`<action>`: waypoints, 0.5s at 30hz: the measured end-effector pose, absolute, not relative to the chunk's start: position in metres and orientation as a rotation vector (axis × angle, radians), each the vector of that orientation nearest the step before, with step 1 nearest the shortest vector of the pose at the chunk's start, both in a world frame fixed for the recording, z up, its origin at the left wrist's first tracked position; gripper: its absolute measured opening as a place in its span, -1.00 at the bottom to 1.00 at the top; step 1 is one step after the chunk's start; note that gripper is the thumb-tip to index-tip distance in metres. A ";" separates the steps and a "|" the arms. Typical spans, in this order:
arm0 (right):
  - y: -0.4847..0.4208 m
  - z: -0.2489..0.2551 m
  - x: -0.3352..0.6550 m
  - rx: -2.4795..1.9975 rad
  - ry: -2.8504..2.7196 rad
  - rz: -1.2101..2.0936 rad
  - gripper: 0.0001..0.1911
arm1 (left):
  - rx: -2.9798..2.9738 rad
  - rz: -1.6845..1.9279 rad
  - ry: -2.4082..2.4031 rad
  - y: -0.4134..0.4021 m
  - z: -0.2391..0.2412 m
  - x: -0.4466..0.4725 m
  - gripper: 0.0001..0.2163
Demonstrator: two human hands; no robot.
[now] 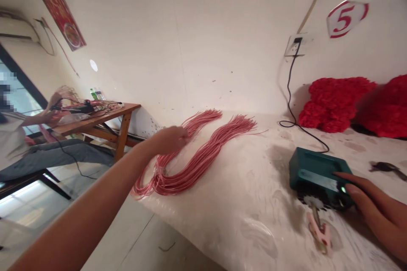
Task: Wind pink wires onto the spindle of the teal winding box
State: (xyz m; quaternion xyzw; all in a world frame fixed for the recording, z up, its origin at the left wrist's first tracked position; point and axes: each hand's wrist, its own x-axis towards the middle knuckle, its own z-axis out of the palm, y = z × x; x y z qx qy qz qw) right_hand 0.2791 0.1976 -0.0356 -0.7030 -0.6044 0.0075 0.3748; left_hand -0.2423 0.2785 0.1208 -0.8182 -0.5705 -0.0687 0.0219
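At 4 o'clock, nearest of all, the right hand (365, 194) lies open, fingers stretched flat, fingertips touching the near right corner of a teal box (318, 169) beside a small lit green lamp. Just in front of the box, at 5 o'clock, a pink clip (319, 230) lies on the counter (248, 203), which is white, stained and covered with a wrinkled clear film. Pale floor tiles (133, 241) show below the counter's edge at 7 o'clock.

The left arm reaches in from 7 o'clock to the middle, where the left hand (173, 139) rests, fingers bent down, on the pink wires (197, 161). It is blurred, so whether it clamps any strand cannot be told. The wires lie as a long bundle in an S-curve, the looped end at the counter's left edge and the loose ends fanned out toward 12 o'clock near the wall.

Farther off, at 3 o'clock, a small dark object (386, 166) lies on the counter. A black cable (291, 93) runs from the box up to a wall socket (295, 44) at 1 o'clock. Red fluffy heaps (333, 103) sit against the wall at 2 o'clock, under a sign (346, 17) reading "5".

At 9 o'clock stands a wooden table (95, 120) strewn with more wires, with a seated person (47, 152) beside it. A red banner (59, 8) hangs on the wall at 10 o'clock.
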 end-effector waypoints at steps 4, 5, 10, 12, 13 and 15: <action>0.191 -0.020 0.270 -1.812 -1.536 0.250 -0.30 | -2.585 -0.145 -1.689 0.215 0.111 -0.240 -0.82; 0.190 -0.018 0.268 -1.807 -1.538 0.259 -0.29 | -2.576 -0.170 -1.682 0.204 0.108 -0.241 -0.78; 0.185 -0.015 0.263 -1.754 -1.595 0.258 -0.31 | -2.572 -0.294 -1.649 0.175 0.079 -0.222 -0.80; 0.184 -0.016 0.264 -1.731 -1.629 0.247 -0.32 | -2.558 -0.304 -1.676 0.173 0.064 -0.208 -0.89; 0.184 -0.016 0.265 -1.721 -1.645 0.247 -0.32 | -2.540 -0.316 -1.703 0.174 0.058 -0.201 -0.91; 0.184 -0.017 0.266 -1.695 -1.663 0.250 -0.33 | -2.497 -0.376 -1.770 0.177 0.050 -0.192 -0.89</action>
